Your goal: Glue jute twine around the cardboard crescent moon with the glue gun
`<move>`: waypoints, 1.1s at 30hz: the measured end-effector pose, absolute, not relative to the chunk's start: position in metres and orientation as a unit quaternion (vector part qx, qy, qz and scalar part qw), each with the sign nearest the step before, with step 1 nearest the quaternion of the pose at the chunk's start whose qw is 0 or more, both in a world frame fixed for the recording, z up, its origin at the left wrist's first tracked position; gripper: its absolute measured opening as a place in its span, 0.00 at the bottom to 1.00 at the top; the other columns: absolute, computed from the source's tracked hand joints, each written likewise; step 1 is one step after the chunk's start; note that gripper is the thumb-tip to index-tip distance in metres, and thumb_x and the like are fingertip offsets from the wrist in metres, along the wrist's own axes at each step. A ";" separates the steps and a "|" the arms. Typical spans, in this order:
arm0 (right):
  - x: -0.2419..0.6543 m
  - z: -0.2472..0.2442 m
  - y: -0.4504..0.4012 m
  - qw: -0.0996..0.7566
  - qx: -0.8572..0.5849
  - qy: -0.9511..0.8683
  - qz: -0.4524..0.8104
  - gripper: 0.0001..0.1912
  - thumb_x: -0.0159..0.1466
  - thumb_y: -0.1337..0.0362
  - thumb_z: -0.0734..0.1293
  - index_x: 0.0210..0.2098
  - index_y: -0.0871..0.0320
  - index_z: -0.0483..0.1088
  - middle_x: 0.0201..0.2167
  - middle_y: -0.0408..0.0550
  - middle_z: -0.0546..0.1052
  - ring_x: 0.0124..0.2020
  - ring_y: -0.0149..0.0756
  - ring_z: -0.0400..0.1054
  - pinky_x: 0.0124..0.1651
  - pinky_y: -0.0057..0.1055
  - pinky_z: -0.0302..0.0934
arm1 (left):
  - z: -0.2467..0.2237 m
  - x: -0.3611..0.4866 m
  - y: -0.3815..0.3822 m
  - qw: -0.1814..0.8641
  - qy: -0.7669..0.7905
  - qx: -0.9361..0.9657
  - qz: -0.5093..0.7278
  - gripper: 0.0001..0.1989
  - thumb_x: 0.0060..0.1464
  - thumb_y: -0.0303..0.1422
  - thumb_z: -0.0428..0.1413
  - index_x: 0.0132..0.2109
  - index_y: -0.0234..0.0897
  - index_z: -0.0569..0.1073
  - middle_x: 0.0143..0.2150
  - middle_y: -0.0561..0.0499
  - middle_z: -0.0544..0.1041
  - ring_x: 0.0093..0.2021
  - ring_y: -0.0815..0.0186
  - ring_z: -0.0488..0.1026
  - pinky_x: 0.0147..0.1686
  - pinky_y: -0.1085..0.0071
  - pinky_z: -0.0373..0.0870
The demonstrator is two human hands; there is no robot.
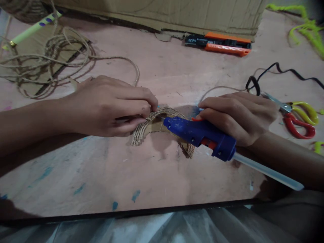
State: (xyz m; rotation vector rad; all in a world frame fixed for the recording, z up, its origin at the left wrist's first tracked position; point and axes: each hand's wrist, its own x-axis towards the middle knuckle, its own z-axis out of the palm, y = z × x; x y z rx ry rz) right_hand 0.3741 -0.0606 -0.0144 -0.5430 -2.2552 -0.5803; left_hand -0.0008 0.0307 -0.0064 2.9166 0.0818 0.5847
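Observation:
My right hand is wrapped round a blue hot glue gun, and a clear glue stick juts from its back end. The gun's nozzle points left at a cardboard arch on the table. Rows of brown twine run along the arch's outer curve. Pinched at the top left of the arch, the fingers of my left hand are closed on the twine. A strand of it leads from behind this hand to a loose coil at the upper left.
An orange and black box cutter lies before a big cardboard sheet at the back. Scissors with red and yellow handles, a black cord and yellow-green fuzzy strips are on the right. The table's front edge is close.

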 end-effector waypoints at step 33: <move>0.381 -0.015 -0.064 0.352 -0.223 -0.881 -0.225 0.16 0.91 0.57 0.66 0.46 0.51 0.80 0.41 0.44 0.90 0.29 0.34 0.77 0.31 0.37 0.66 | -0.007 0.002 0.030 0.113 0.046 0.973 0.195 0.12 0.91 0.39 0.52 0.56 0.46 0.79 0.60 0.58 0.91 0.46 0.69 0.93 0.41 0.70 0.87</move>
